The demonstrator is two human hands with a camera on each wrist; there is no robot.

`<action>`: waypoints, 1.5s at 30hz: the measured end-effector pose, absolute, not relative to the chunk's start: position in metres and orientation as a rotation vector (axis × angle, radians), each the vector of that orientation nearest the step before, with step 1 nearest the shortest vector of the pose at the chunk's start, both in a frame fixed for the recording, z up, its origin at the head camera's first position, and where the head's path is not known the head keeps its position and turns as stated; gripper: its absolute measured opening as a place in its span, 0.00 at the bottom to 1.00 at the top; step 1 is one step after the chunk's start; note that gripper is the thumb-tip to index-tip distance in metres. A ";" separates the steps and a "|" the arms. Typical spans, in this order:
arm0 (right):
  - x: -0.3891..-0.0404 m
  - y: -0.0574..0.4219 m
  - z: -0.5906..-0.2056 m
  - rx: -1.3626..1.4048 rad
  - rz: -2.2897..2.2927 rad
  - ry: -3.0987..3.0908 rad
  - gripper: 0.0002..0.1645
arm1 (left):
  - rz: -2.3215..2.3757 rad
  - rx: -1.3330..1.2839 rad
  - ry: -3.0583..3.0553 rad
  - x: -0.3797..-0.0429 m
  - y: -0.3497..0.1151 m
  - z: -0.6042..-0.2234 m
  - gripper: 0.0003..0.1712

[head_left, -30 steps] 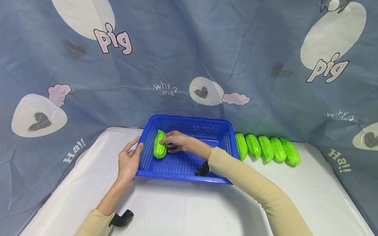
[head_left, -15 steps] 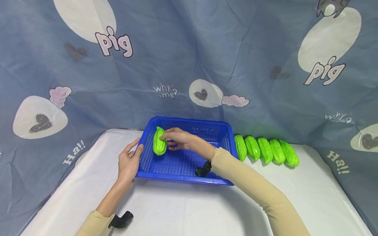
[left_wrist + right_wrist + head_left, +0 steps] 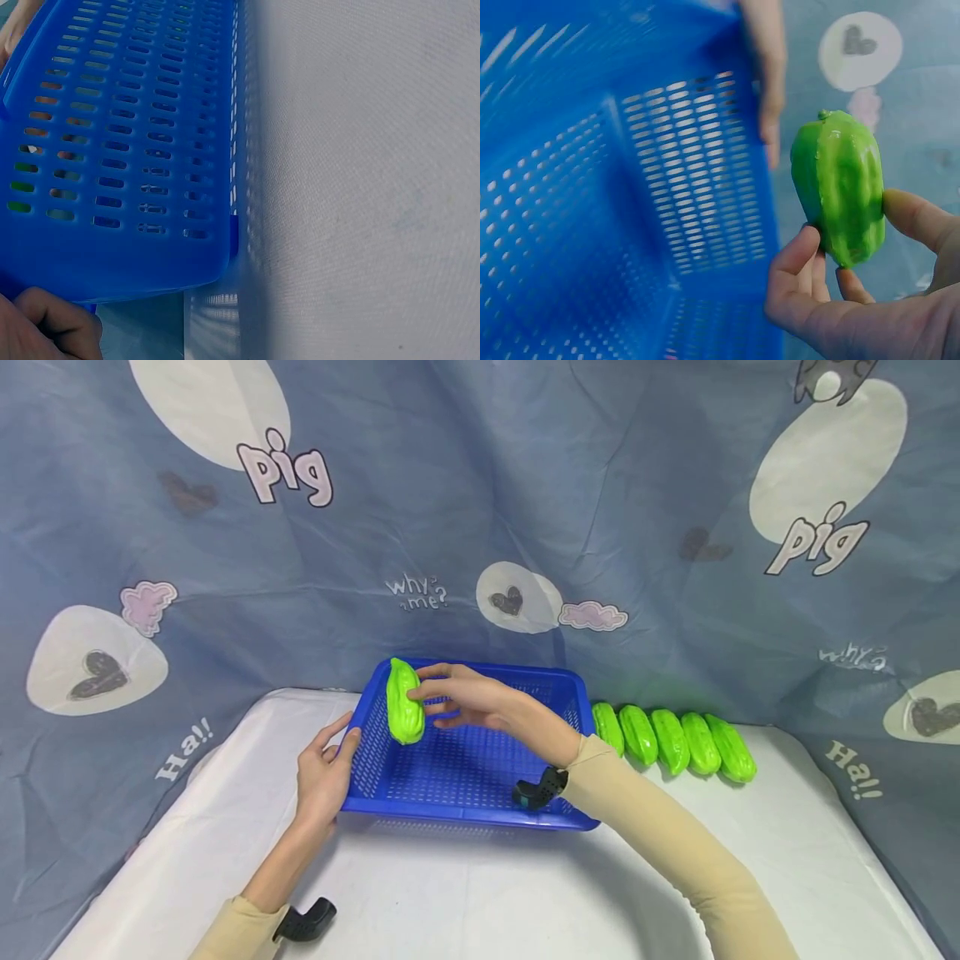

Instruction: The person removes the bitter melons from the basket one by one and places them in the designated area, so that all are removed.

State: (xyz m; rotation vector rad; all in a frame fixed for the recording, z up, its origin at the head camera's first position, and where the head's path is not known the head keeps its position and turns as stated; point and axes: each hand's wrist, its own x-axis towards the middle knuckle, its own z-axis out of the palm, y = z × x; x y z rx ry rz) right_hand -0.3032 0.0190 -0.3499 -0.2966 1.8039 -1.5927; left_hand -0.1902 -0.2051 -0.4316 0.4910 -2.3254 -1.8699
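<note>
A blue plastic basket [image 3: 465, 814] with slotted walls stands on the white-covered table. My left hand [image 3: 324, 777] grips its left rim, thumb on top; in the left wrist view its curled fingers [image 3: 64, 322] show at the basket's corner. My right hand [image 3: 480, 697] reaches over the basket and pinches a glossy bright green, ridged, oblong fruit [image 3: 405, 706] between thumb and fingers. The fruit is held tilted over the basket's left end, its tip overlapping the back rim in the head view. In the right wrist view, the fruit [image 3: 838, 187] shows lengthwise grooves and a small stem nub.
Several similar green fruits [image 3: 671, 742] lie side by side in a row right of the basket, the nearest partly hidden by its wall. A grey-blue printed curtain [image 3: 450, 510] hangs behind the table. Black wrist cameras [image 3: 540, 789] sit on both forearms.
My right hand has lifted the green fruit from low inside the basket's left end up toward rim height. My left hand keeps its hold on the rim, and the basket stays in place.
</note>
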 end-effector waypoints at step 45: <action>-0.257 0.218 -0.336 -0.317 -1.752 1.771 0.38 | -1.882 0.502 -2.307 -0.189 -0.206 -0.430 0.30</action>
